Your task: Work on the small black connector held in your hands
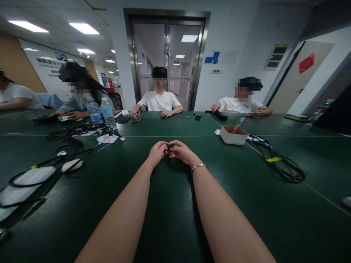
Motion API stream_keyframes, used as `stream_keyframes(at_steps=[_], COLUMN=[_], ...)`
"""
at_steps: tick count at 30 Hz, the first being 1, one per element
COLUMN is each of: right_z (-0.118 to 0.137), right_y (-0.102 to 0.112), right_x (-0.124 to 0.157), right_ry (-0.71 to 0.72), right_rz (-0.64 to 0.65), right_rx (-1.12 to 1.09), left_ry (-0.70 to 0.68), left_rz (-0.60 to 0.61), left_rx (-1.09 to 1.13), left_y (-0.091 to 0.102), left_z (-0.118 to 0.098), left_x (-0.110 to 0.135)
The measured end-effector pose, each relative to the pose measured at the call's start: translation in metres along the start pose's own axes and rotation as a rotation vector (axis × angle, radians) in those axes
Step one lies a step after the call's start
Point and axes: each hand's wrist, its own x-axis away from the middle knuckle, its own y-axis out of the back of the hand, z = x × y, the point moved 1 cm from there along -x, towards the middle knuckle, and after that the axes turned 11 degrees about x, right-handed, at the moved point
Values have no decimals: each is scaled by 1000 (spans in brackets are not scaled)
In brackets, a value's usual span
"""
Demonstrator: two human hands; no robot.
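My left hand (157,152) and my right hand (182,151) meet over the middle of the green table (170,204). Between their fingertips is a small black piece (170,147) with a silvery end at its left side. Its exact kind is too small to make out. The left fingers pinch the silvery end, while the right thumb and fingers close on the black part. Fingers partly cover the piece. A silver bracelet (198,167) circles my right wrist.
Ahead right stands a small open box (233,136) with a tube in it, near a coiled black cable (285,166). To the left lie tangled cables (74,133), a white mouse (72,165) and two water bottles (108,113). Several people sit across the table.
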Motion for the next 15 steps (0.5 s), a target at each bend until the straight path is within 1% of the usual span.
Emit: stream_keyframes(at_steps=[8,12,15], right_z=[0,-1,-1], right_y=[1,1,2], right_x=[0,-1,-2], right_ry=[19,18,8], right_rz=[-17,-48,-77], right_rx=[-28,-42,-50], left_ry=[-77,-45,-14], left_rz=[-15,-3,-21], left_rx=[-52,-32,-5], left_y=[2,2,2], left_z=[-1,1,3], left_x=[2,0,-2])
